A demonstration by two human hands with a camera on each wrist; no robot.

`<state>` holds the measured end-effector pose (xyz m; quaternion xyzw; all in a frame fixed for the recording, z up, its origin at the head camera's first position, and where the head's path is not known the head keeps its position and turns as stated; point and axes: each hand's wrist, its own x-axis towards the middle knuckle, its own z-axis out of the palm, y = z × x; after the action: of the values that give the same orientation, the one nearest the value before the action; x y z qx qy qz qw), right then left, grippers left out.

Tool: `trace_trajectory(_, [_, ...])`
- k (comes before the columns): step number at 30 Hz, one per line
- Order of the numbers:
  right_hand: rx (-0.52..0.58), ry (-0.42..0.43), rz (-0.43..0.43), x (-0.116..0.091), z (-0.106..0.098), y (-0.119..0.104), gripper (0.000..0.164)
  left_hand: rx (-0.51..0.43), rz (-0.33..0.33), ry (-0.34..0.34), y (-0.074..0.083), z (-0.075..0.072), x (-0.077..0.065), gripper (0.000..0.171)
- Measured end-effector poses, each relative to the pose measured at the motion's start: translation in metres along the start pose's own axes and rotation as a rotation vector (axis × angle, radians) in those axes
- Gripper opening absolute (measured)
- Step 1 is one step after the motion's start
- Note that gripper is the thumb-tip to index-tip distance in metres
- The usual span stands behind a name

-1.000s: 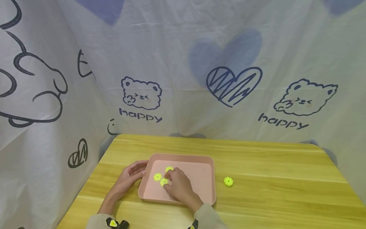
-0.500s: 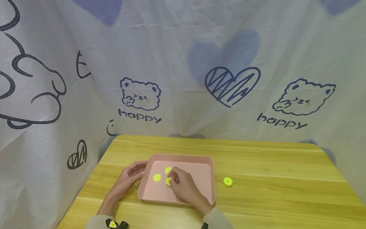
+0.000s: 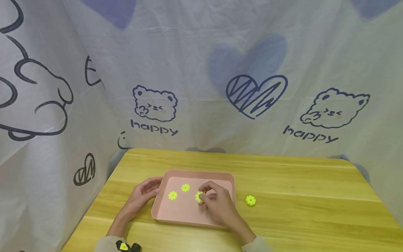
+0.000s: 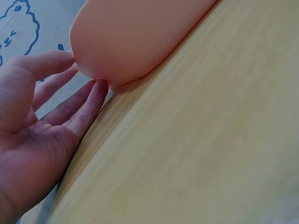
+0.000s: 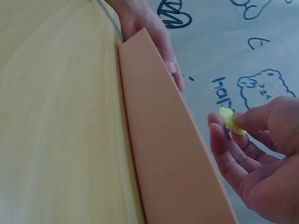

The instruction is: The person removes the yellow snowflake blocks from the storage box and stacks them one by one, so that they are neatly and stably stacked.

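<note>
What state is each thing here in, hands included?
Pink tray: upright, resting on the table.
Leftmost yellow disc: flat in tray.
Second yellow disc: flat in tray.
Third yellow disc: pinched above tray.
Rightmost yellow disc: on table, perhaps stacked.
Left hand: touching the tray.
Right hand: pinching third disc.

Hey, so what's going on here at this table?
A person's right grip pinches a yellow notched disc, holding it above a pink tray. Their left grip touches the tray's left side. Two more yellow discs lie inside the tray, and another yellow piece sits on the table, to the right of the tray.
</note>
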<state>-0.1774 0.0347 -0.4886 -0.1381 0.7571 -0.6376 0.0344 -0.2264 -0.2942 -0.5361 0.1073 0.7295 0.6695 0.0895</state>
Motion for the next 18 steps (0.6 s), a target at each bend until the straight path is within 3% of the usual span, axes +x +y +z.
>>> trace_trajectory(10, [0.046,0.066,-0.017,-0.014,-0.030,-0.005,0.025,0.006,-0.004,-0.003,0.000,-0.001,0.000,0.049])
trace_trajectory(18, [0.014,0.112,-0.038,-0.020,-0.048,0.001,0.022,0.003,0.005,-0.004,0.000,-0.001,-0.001,0.049])
